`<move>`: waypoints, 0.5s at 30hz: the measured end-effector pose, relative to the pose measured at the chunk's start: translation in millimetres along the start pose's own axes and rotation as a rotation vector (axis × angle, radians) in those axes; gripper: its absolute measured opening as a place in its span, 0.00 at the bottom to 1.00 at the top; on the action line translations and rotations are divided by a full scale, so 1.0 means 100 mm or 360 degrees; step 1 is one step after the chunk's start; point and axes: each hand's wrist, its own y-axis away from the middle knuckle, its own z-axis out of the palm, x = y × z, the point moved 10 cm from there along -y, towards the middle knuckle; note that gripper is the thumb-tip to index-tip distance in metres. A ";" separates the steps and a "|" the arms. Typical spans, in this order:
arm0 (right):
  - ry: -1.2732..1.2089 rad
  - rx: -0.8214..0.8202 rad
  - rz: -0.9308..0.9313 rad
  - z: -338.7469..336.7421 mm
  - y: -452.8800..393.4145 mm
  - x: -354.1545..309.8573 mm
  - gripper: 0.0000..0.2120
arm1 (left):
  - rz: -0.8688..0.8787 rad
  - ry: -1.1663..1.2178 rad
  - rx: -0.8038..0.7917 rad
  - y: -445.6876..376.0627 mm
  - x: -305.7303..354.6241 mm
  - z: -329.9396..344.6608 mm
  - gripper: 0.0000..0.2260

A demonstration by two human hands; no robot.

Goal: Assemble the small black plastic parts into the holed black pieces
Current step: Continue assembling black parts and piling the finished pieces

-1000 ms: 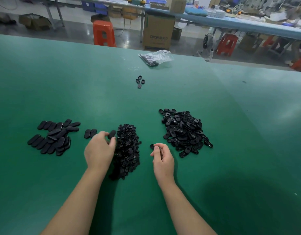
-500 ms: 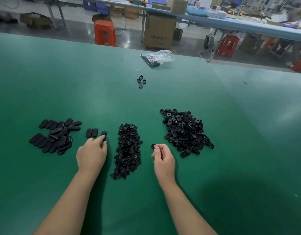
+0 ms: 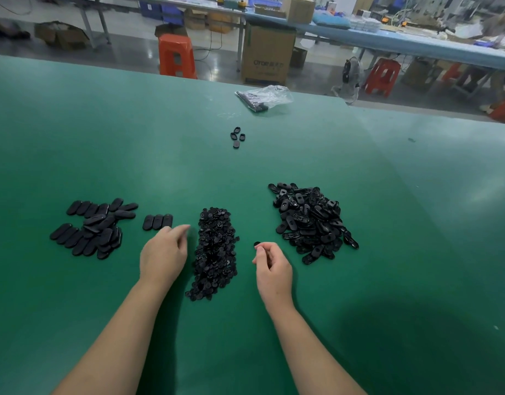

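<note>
Small-part heap [image 3: 215,253] between hands

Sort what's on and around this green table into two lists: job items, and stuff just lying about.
Job:
- heap of small black plastic parts
- heap of holed black oval pieces
- finished black ovals
- one small part pinched in right hand
- left hand

Lying about:
- clear plastic bag
- orange stool
- cardboard box
</note>
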 end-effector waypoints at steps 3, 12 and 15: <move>0.0025 -0.0015 0.0001 0.01 0.01 0.00 0.08 | 0.0150 -0.0017 -0.0037 0.04 0.16 0.08 0.14; 0.0293 0.0205 -0.0150 -0.09 0.03 -0.11 0.09 | 0.0159 0.0067 0.0003 0.06 0.15 0.08 0.13; 0.0569 0.0173 -0.0141 -0.04 0.02 -0.10 0.16 | 0.0141 0.0117 0.0012 0.05 0.13 0.07 0.10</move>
